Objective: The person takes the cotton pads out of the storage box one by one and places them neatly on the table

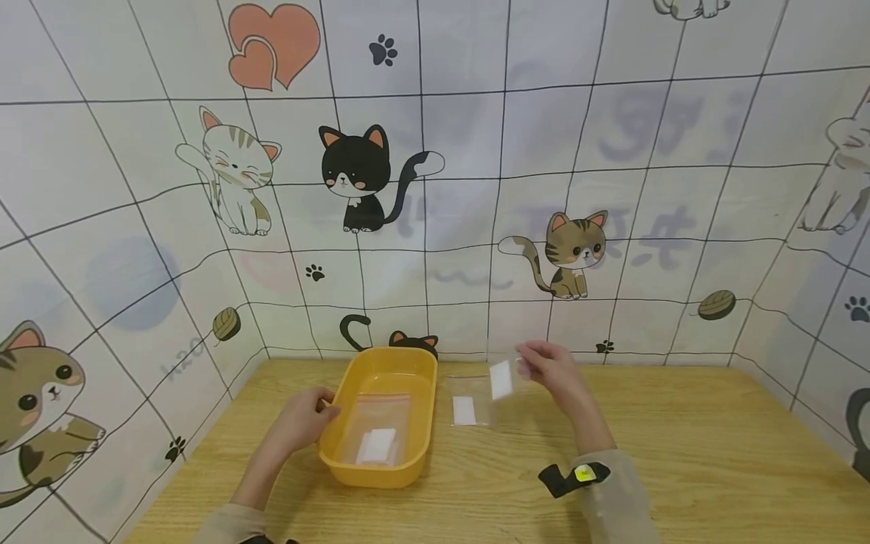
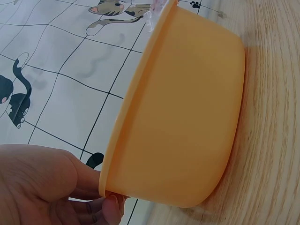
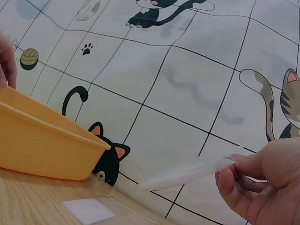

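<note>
My left hand (image 1: pixel 307 417) grips the left rim of a yellow plastic basin (image 1: pixel 382 476), thumb and fingers on either side of the edge in the left wrist view. Inside the basin lie clear zip bags (image 1: pixel 381 412) with white pieces in them. To the right, my right hand (image 1: pixel 553 369) pinches the edge of a clear bag (image 1: pixel 501 379) holding a white rectangle, raised above the table. In the right wrist view this bag (image 3: pixel 187 174) appears nearly edge-on. Another clear bag with a white card (image 1: pixel 464 411) lies flat on the table beside the basin.
The wooden table (image 1: pixel 680 453) runs back to a wall covering (image 1: pixel 462 211) printed with cartoon cats and a grid. A black strap (image 1: pixel 574 477) with a yellow tag sits at the right sleeve (image 1: pixel 615 499).
</note>
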{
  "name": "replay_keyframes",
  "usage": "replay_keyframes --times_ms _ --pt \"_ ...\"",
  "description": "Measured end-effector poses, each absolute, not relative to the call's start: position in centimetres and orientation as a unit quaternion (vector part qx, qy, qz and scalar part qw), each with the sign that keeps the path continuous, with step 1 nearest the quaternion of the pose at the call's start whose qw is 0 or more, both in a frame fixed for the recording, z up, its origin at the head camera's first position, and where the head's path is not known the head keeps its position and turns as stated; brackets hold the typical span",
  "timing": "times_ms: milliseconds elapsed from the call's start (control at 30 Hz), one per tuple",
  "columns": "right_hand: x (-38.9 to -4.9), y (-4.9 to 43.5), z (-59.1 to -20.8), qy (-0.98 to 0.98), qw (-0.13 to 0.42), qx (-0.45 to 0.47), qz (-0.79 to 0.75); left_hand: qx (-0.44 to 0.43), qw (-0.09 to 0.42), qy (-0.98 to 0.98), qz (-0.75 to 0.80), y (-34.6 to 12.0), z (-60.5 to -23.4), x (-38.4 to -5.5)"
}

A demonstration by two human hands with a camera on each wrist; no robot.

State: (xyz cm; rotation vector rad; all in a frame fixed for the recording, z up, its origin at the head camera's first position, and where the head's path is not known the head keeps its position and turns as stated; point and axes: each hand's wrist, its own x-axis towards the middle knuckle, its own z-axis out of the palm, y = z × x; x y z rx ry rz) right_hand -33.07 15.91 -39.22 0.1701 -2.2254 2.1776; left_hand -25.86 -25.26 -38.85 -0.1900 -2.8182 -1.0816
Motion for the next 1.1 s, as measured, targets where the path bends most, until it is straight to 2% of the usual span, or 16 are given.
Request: replay_keyframes --times_ms 333,1100 --pt "-33.4 17.2 -41.0 -0.706 -0.005 0.034 0.707 -0.065 0.059 -0.928 -0.363 -25.3 -38.8 -25.8" --pt "-33.8 17.6 -43.6 -0.748 -0.001 0.014 0.663 -0.067 0.063 -0.931 -0.352 -25.3 -39.0 -26.0"
